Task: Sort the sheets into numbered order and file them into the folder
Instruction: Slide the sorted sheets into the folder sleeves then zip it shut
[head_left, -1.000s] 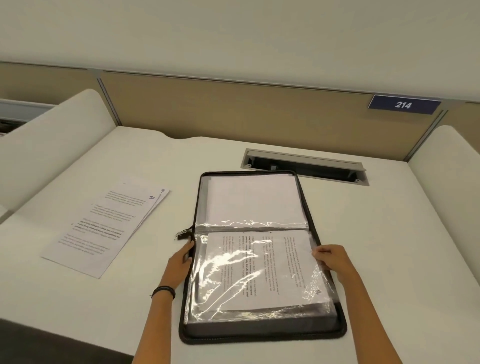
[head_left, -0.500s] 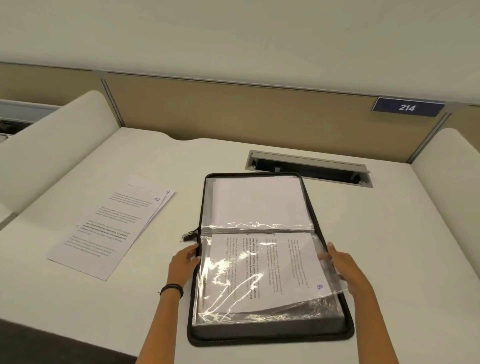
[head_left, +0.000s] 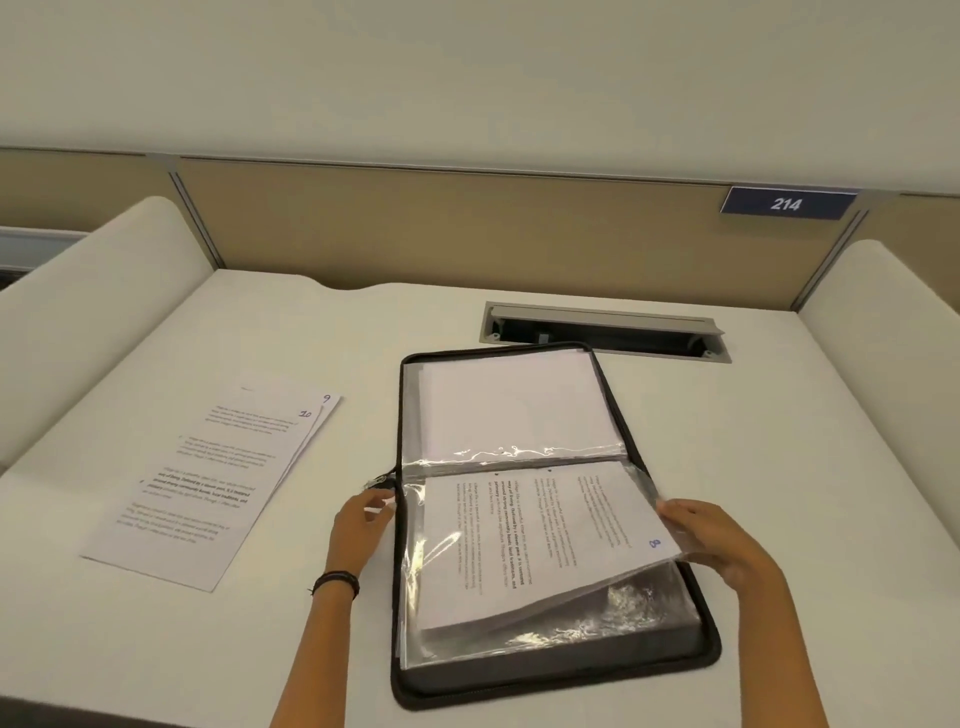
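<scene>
Change from the earlier frame: we see the clear sleeve (head_left: 545, 551) with the sheet marked 8 (head_left: 655, 543) now lifted higher at its right edge; a second ago it lay flat on the lower half.
Folder (head_left: 706, 649): open on the desk (head_left: 363, 332), spine running 9 to 3 o'clock; upper half toward 12, lower half toward 6.
Right hand (head_left: 722, 540): at 3 o'clock of the lower half, fingers closed on the sleeve's free right edge, raising it off the sleeves below.
Left hand (head_left: 358, 530): at 9 o'clock of the folder, fingertips touching its left rim just beside the zipper pull (head_left: 376, 482); we cannot tell whether it pinches anything.
Loose sheets (head_left: 208, 483): two, marked 10 over 9, lying at 9 o'clock, well apart from the folder.
Edges: cable slot (head_left: 602, 332) touches the folder's 12 o'clock rim; side dividers rise at 9 and 3; a back panel with plate 214 (head_left: 787, 203) at 12.
Open room: we find bare desk at 3 o'clock of the folder, and between the folder and the loose sheets.
</scene>
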